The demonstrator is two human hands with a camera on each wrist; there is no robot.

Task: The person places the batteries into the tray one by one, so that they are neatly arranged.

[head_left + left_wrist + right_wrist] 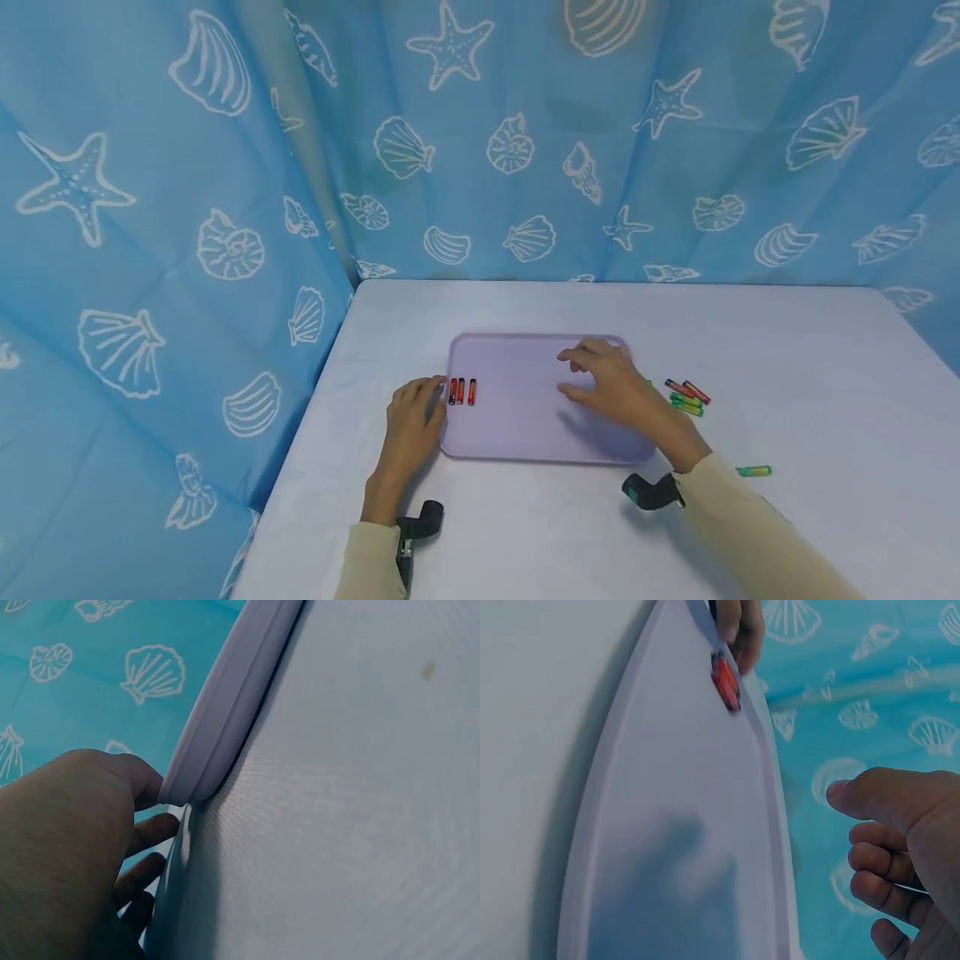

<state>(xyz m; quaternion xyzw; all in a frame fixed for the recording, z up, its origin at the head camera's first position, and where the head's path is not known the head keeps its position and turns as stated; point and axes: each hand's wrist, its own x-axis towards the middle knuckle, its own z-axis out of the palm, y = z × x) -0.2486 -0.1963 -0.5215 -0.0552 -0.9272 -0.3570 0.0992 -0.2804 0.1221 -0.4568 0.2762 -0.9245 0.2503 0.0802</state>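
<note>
- The right hand (611, 383) has its thumb and index finger spread apart, with nothing between them; it is above the right part of a pale purple, rectangular tray with rounded corners (525, 425), and casts a shadow on it.
- The left hand (412, 417) is at the tray's left edge, its fingers loosely bent and apart from the thumb; in the left wrist view the thumb tip meets the rim at a corner; I cannot tell how firmly it presses.
- 3 small, cylindrical red-and-black batteries (461, 391) lie in the tray, side by side along its left edge, near the left hand; the 2 leftmost are close together, the other 1 slightly apart.
- Right of the tray, beyond the right hand, 2 red batteries with dark ends (697, 392) lie beside a few slim green batteries (686, 405); the exact green count is unclear.
- 1 lone green battery (753, 471) lies nearer the person, beside the beige right sleeve (750, 517).
- The tray rests on a white table (540, 533); behind hangs a blue curtain printed with white shells and starfish (465, 167).
</note>
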